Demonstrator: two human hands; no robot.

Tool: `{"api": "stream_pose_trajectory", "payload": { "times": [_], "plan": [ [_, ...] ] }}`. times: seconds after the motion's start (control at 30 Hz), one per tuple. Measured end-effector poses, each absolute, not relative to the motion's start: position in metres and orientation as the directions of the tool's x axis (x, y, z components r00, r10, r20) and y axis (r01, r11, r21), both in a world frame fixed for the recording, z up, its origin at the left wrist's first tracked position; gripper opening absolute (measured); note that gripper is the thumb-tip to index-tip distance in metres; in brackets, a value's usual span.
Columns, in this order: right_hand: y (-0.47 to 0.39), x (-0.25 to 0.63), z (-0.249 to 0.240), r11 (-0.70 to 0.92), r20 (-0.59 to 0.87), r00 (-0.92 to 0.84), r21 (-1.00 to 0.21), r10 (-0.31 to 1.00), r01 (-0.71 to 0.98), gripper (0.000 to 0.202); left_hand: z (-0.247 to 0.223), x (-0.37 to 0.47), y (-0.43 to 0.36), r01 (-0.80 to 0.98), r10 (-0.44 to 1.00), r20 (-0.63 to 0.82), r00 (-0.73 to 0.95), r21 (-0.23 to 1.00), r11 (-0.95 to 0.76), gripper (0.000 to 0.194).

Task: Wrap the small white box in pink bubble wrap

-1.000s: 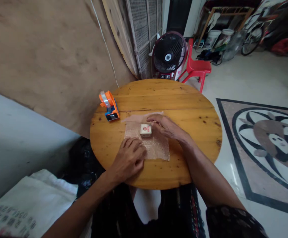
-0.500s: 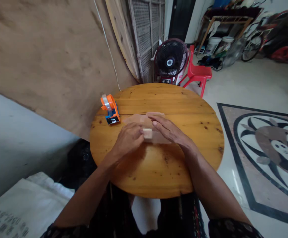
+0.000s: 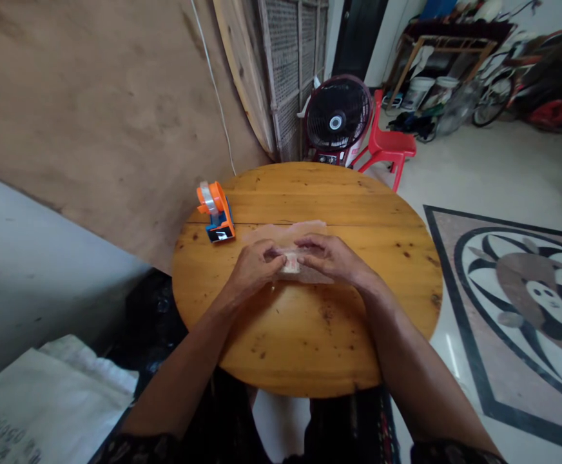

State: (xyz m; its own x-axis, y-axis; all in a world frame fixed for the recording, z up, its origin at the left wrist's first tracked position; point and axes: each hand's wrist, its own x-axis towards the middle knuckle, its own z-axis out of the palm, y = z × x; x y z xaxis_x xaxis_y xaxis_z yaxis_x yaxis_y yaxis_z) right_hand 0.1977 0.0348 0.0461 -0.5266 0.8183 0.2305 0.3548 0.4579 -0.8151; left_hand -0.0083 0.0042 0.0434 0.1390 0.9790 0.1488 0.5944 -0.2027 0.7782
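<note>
A small pale block (image 3: 291, 263) lies on a translucent sheet (image 3: 305, 229) at the middle of the round wooden table (image 3: 300, 361). My left hand (image 3: 258, 263) grips the block's left end, with thumb and fingers bent round it. From the right, my right hand (image 3: 332, 259) holds the other end between thumb and fingers. Part of the sheet seems folded up along the block's far side, between both hands. An orange and blue tape dispenser (image 3: 216, 211) stands on the table to the left of the sheet.
Beyond the table stand a black fan (image 3: 338, 119) and a red chair (image 3: 391, 143). A brown wall panel (image 3: 92, 116) borders the table's left side. White sacks (image 3: 49, 399) lie at the lower left.
My right hand has come down from above the sheet, its fingers now bent at the block's right end. My left thumb has shifted onto the block. The sheet's far part has moved.
</note>
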Motion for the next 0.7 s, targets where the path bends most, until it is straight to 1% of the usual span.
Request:
{"api": "stream_pose_trajectory", "payload": {
  "times": [0.07, 0.17, 0.37, 0.5, 0.6, 0.7],
  "plan": [
    [0.036, 0.196, 0.045, 0.471, 0.252, -0.508, -0.803, 0.824, 0.366, 0.019, 0.043, -0.008, 0.004, 0.558, 0.980, 0.157, 0.120, 0.806, -0.198, 0.010],
    [0.036, 0.194, 0.044, 0.470, 0.257, -0.457, -0.759, 0.852, 0.451, 0.012, 0.042, -0.008, 0.006, 0.476, 0.985, 0.137, 0.108, 0.862, -0.172, 0.012],
    [0.035, 0.191, 0.044, 0.409, 0.202, -0.387, -0.701, 0.900, 0.585, 0.012, 0.037, -0.010, 0.009, 0.439, 0.988, 0.135, 0.077, 0.885, -0.155, 0.013],
    [0.033, 0.186, 0.045, 0.380, 0.163, -0.357, -0.594, 0.920, 0.709, 0.017, 0.038, -0.010, 0.009, 0.373, 0.992, 0.092, 0.090, 0.920, -0.119, 0.011],
    [0.031, 0.185, 0.046, 0.401, 0.194, -0.354, -0.545, 0.915, 0.737, 0.017, 0.038, -0.009, 0.008, 0.374, 0.992, 0.086, 0.091, 0.920, -0.114, 0.011],
    [0.030, 0.185, 0.046, 0.422, 0.229, -0.355, -0.530, 0.906, 0.736, 0.016, 0.036, -0.010, 0.009, 0.389, 0.990, 0.100, 0.097, 0.912, -0.130, 0.011]
  ]
}}
